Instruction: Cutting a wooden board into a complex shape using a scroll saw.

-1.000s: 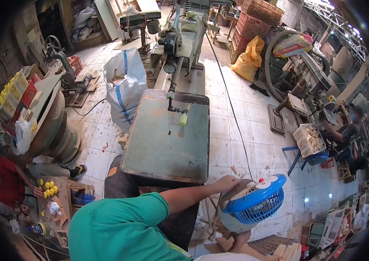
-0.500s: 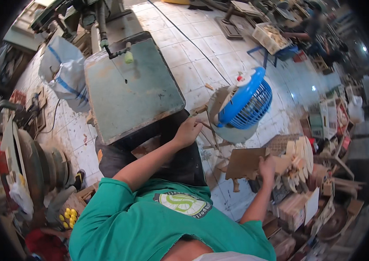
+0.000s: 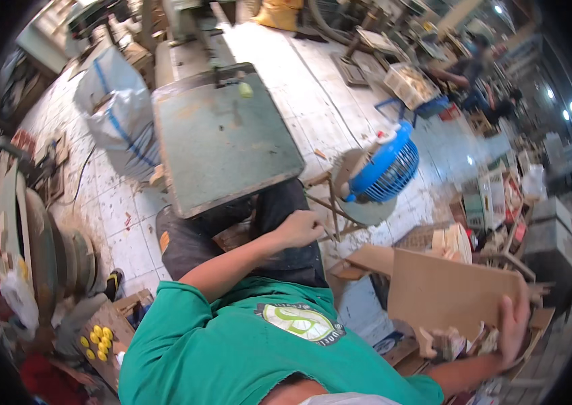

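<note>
My right hand (image 3: 512, 324) is stretched out to the lower right, at the right edge of a flat brown cardboard panel (image 3: 451, 290). Its fingers lie over that edge and look slightly blurred. Above my right thigh, my left hand (image 3: 301, 228) is closed with the fingers curled in. What it holds, if anything, is hidden. Ahead of my knees stands a grey-green machine table (image 3: 229, 145), and a small light-green piece (image 3: 245, 90) hangs over its far end.
A blue fan (image 3: 386, 165) rests on a round stool (image 3: 367, 214) right of my knees. A white sack (image 3: 114, 101) stands left of the machine table. Wood pieces crowd the lower right. Yellow round pieces (image 3: 99, 343) lie at lower left. Another person (image 3: 471, 67) sits far right.
My right hand has moved right and nearer with the brown panel, which looks larger. My left hand has drawn back from beside the stool toward my thigh. The whole view has shifted.
</note>
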Demonstrator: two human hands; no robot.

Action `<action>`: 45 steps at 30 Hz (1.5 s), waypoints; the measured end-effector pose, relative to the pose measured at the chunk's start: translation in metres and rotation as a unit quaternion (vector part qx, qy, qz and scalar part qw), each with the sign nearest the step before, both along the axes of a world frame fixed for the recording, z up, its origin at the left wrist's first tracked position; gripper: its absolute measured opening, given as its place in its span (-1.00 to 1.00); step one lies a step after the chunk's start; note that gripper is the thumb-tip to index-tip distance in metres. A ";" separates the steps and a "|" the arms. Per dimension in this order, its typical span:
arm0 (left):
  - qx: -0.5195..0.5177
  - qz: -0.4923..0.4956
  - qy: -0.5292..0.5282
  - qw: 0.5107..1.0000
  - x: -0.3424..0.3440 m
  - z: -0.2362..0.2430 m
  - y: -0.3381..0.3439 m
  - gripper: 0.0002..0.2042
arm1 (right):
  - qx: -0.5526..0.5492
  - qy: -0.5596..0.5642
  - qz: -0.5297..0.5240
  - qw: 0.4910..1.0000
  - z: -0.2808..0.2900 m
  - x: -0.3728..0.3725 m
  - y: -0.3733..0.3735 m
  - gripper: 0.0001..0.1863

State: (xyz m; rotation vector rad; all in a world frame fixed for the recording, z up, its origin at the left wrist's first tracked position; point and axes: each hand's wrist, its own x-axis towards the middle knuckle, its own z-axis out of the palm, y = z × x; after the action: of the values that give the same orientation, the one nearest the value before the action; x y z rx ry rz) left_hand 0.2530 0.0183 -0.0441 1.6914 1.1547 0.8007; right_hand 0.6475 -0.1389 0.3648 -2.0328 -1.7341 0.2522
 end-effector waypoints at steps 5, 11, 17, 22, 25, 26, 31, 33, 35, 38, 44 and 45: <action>-0.036 -0.056 -0.065 0.996 -0.006 0.038 -0.017 -0.61 | 0.162 0.182 0.106 0.964 0.055 0.030 -0.016 -0.27; -0.356 0.022 -0.498 0.790 -0.048 0.070 -0.057 -0.48 | 0.254 0.307 0.097 0.912 -0.037 -0.009 0.089 -0.26; -0.245 0.175 -0.582 0.755 -0.188 0.030 -0.124 -0.49 | 0.002 0.518 0.202 0.831 -0.211 -0.184 0.180 -0.49; -0.149 0.337 -0.525 0.767 -0.234 0.039 -0.196 -0.48 | -0.156 0.610 0.176 0.757 -0.295 -0.276 0.185 -0.62; -0.158 0.376 -0.606 0.683 -0.236 0.057 -0.214 -0.47 | -0.262 0.622 0.173 0.718 -0.319 -0.290 0.184 -0.53; -0.131 0.367 -0.648 0.655 -0.238 0.062 -0.215 -0.46 | -0.260 0.626 0.144 0.721 -0.326 -0.294 0.186 -0.55; -0.090 0.351 -0.615 0.701 -0.244 0.073 -0.208 -0.41 | -0.273 0.609 0.115 0.735 -0.353 -0.301 0.200 -0.54; -0.129 0.434 -0.367 0.813 -0.243 0.069 -0.189 -0.33 | -0.256 0.592 0.080 0.760 -0.363 -0.303 0.205 -0.51; -0.113 0.474 -0.302 0.819 -0.242 0.061 -0.169 -0.32 | -0.213 0.546 0.118 0.802 -0.371 -0.304 0.211 -0.42; -0.110 0.512 -0.266 0.810 -0.237 0.048 -0.150 -0.37 | -0.137 0.267 0.254 0.919 -0.369 -0.300 0.222 -0.36; -0.109 0.510 -0.267 0.810 -0.228 0.029 -0.138 -0.43 | -0.031 0.061 0.320 0.945 -0.351 -0.309 0.204 -0.15; -0.090 0.495 -0.287 0.815 -0.229 0.023 -0.137 -0.43 | -0.001 0.015 0.367 0.930 -0.347 -0.310 0.202 -0.11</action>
State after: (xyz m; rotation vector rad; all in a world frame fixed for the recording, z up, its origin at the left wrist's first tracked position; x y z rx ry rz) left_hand 0.0239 -0.1192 -0.0213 0.4869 1.5640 1.6251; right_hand 0.3376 0.0628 0.0179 -1.2779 -2.4021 0.5075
